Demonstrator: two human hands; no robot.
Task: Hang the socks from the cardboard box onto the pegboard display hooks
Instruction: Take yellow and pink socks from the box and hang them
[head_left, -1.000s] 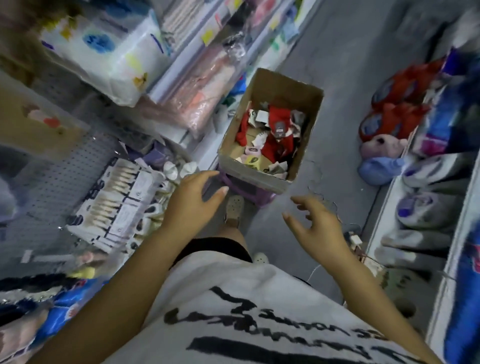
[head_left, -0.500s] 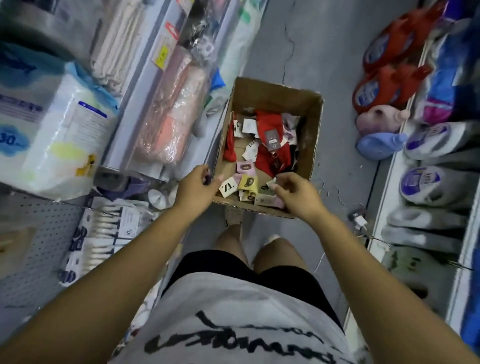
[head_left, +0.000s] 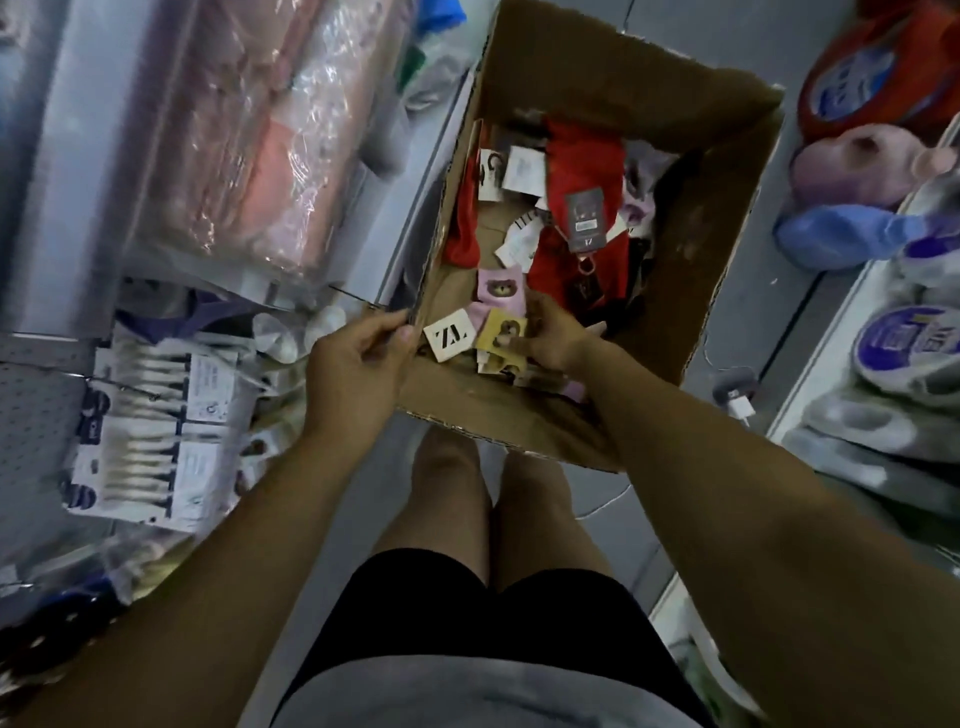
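A: Grip, head view. The right hand (head_left: 553, 336) is inside the cardboard box (head_left: 727, 218), fingers curled closed around a yellow sock (head_left: 501, 332) with a bear face on it. The thumb lies over the sock's upper edge.

B: And the left hand (head_left: 358, 358)?

A: Closed at the box's near left corner, thumb and fingers pinched on the cardboard edge. It holds the box wall, no sock.

B: Position of the socks?

A: All visible ones are in the box. A pink sock (head_left: 497, 288) with the same bear face lies just above the yellow one, touching it. A white card tag (head_left: 449, 340) with black letters sits just left of the yellow sock, between the two hands. Red socks (head_left: 584, 171) fill the middle of the box, with a dark grey tag (head_left: 586, 215) on top. More white tags are scattered at the upper left of the pile.

B: Box location?

A: On the floor of a shop aisle, directly ahead of the person's knees. Left of it, a shelf with plastic-wrapped pink packs (head_left: 249, 156). Below that, a grey pegboard (head_left: 31, 415) with carded goods (head_left: 140, 431) hung on it; what they are is too blurred to tell. Right of the box, bottles (head_left: 857, 176) on low shelving.

B: Any sock on the pegboard?

A: Cannot tell; that area is smeared.
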